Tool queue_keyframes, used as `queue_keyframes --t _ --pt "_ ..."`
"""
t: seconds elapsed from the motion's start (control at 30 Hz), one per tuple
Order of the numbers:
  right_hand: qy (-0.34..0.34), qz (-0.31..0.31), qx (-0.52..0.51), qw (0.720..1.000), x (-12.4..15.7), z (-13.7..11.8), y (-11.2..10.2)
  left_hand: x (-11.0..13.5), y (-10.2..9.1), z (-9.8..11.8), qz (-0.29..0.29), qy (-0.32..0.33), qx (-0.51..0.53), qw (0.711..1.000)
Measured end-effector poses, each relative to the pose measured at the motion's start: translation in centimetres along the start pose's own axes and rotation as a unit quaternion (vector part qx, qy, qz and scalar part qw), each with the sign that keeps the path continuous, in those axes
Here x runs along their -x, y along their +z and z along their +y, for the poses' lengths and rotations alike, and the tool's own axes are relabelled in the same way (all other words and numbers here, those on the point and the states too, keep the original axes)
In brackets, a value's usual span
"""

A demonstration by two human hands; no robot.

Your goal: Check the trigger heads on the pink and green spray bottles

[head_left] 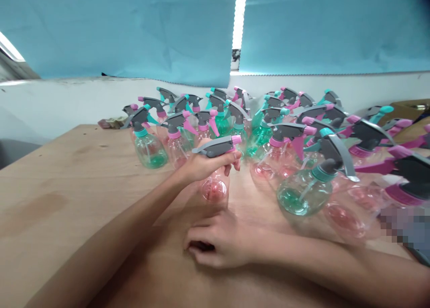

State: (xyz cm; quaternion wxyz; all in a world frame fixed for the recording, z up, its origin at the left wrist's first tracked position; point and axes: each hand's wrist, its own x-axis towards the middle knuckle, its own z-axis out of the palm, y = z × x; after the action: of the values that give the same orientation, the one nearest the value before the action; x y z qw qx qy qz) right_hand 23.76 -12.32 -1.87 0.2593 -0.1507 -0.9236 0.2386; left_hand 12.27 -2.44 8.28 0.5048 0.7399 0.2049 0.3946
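My left hand (204, 164) is wrapped round the neck of a spray bottle (215, 189) with a clear pinkish body, a grey trigger head and a pink nozzle. The bottle is upright, its head showing above my thumb and its neck hidden behind my fingers. Nearer to me, my right hand (218, 241) is loosely curled over the tabletop, with a dark hollow between thumb and fingers and nothing visible in it. A green-tinted spray bottle (304, 191) with a teal collar stands to the right of the held one.
Many more pink and teal spray bottles crowd the back and right of the wooden table (83, 164). A small carton-like item (112, 122) lies at the far left edge. Blue sheets (134, 30) hang behind. A cardboard box (406, 109) is at the far right, and a pixelated patch covers something below it.
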Motion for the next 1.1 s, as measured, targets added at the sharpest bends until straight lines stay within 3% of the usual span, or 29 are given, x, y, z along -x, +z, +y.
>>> queue_keyframes --t 0.57,1.1 --pt "-0.004 0.007 0.006 1.0 0.1 0.24 0.31 0.0 -0.08 0.25 0.014 -0.005 -0.06 0.998" --pt "0.009 -0.002 -0.006 1.0 -0.16 -0.32 -0.38 -0.17 -0.14 0.01 -0.008 -0.014 0.001 1.0"
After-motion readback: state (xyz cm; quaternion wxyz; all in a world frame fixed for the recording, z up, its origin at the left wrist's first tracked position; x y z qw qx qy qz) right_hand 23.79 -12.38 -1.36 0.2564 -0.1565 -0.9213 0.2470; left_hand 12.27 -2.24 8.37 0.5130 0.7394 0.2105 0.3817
